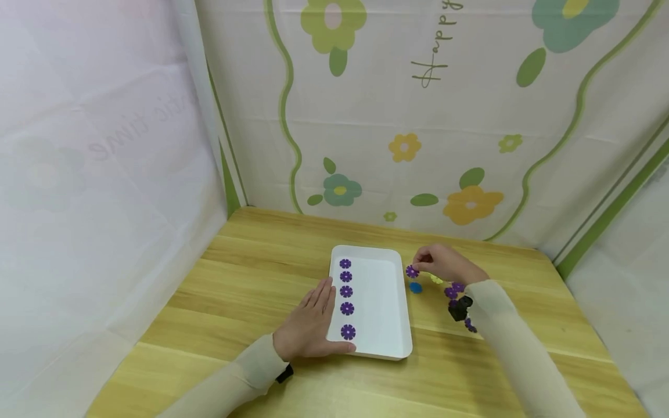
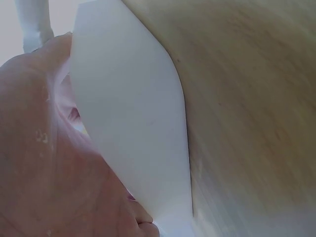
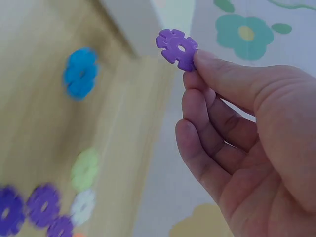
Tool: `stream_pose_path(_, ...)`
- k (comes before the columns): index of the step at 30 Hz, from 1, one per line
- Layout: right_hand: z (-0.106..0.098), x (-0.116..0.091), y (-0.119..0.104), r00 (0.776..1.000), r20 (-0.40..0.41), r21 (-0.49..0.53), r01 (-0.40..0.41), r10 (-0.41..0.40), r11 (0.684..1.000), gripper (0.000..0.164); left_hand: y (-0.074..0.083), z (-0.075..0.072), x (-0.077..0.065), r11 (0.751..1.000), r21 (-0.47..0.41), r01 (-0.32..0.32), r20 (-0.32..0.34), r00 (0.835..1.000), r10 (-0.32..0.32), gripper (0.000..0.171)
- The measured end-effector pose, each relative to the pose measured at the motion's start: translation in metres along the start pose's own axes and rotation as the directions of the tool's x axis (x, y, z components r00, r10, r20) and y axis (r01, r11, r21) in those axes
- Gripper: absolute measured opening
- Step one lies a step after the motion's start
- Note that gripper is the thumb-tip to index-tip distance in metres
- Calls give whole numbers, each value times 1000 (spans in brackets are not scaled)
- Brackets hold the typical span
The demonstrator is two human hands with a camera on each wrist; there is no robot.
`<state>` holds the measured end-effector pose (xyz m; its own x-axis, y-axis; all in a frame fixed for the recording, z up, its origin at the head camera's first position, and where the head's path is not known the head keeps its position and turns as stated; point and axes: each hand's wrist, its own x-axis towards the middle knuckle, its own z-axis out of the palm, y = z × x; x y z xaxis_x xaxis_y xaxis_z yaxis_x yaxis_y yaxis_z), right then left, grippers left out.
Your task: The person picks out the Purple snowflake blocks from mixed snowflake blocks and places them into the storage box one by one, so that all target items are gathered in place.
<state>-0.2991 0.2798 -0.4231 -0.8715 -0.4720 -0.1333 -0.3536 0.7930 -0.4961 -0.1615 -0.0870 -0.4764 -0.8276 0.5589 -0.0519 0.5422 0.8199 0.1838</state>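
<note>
In the head view a white tray (image 1: 378, 307) lies on the wooden table. Along its left side runs a column of several purple snowflake discs (image 1: 347, 308), spaced apart. My left hand (image 1: 308, 325) rests on the tray's near-left corner, fingers straight along the left rim and thumb over the near rim; the left wrist view shows its palm against the tray's outer wall (image 2: 133, 98). My right hand (image 1: 444, 262), just right of the tray, pinches a purple snowflake disc (image 3: 177, 48) between thumb and index finger, the other fingers loosely curled.
A blue disc (image 1: 415, 287) lies close to the tray's right rim. Farther right are a yellow-green disc (image 3: 85, 169), a white disc (image 3: 83, 207) and several more purple discs (image 3: 43, 205), partly under the right forearm. Flower-printed cloth walls (image 1: 366, 145) stand behind and beside the table.
</note>
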Motion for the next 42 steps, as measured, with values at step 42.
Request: stream_pose_path(42,27,70,-57,998,-52,-182,-56,47,982,14,-2,5,0,1000,-12,-9,-45,999,9,127)
